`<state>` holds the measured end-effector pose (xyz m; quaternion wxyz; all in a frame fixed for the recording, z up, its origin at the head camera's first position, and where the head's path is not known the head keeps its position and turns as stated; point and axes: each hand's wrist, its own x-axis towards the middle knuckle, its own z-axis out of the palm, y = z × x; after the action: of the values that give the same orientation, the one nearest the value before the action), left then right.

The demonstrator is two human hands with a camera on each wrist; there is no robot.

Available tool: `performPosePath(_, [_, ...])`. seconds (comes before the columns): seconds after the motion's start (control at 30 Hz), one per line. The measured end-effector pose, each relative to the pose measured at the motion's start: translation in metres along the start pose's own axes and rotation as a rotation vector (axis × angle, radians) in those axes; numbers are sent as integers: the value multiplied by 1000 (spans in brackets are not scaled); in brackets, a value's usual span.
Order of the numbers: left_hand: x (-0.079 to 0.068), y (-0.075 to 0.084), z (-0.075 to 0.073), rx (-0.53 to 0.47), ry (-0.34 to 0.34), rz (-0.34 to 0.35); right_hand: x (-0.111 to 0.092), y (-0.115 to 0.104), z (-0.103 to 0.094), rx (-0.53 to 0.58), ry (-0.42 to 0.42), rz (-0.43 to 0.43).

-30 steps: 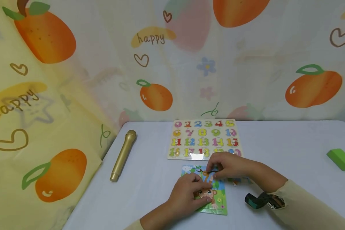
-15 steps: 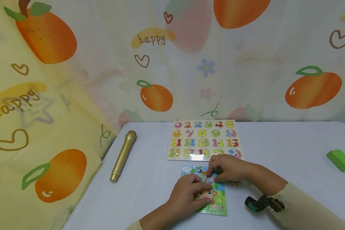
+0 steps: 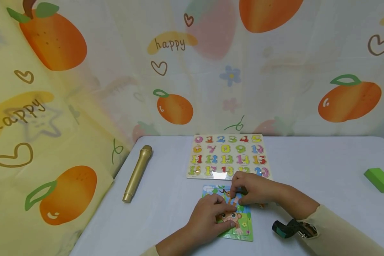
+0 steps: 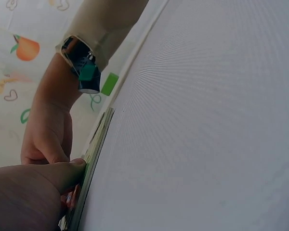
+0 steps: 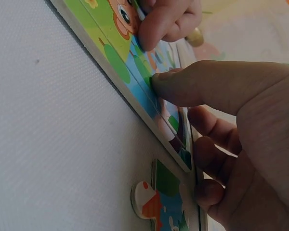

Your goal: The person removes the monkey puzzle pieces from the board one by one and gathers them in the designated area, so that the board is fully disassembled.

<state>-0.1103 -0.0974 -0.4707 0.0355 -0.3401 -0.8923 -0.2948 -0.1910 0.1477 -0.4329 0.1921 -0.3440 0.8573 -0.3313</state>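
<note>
A monkey jigsaw puzzle (image 3: 243,235) in a thin framed board lies on the white table. My left hand (image 3: 206,215) rests over its left side, with the thumb and fingertips on the picture. At the upper right of the picture, my right hand (image 3: 256,188) has curled index finger and thumb on a jigsaw piece (image 3: 235,200); the hand hides part of it. In the right wrist view the thumb presses the puzzle surface, and the other fingers bend beside the board. A loose jigsaw piece (image 5: 168,192) with an orange and white pattern lies beside the board, below the right hand.
Behind the puzzle lies a wooden number board (image 3: 225,153). A gold microphone (image 3: 137,174) is at the left and a green block (image 3: 380,179) at the far right. A printed curtain (image 3: 204,89) hangs behind the table. A dark wrist camera (image 3: 284,227) sits at the right sleeve.
The right hand has moved slightly down toward its wrist side, covering more of the loose pieces beside the board. The left hand stays in place on the puzzle.
</note>
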Motion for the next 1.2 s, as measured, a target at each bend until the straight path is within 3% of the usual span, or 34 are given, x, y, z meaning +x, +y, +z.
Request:
performPosePath(0.47, [0,1,-1,-19,-3,-7,0,3,-2,2,26,-44])
performPosePath(0.8, [-1,-1,1,-13,11,7,0,1,-4,120,82,33])
performPosePath(1.2, [-2,-4,4,-2,39,27,-3,-1,-8,199,59,62])
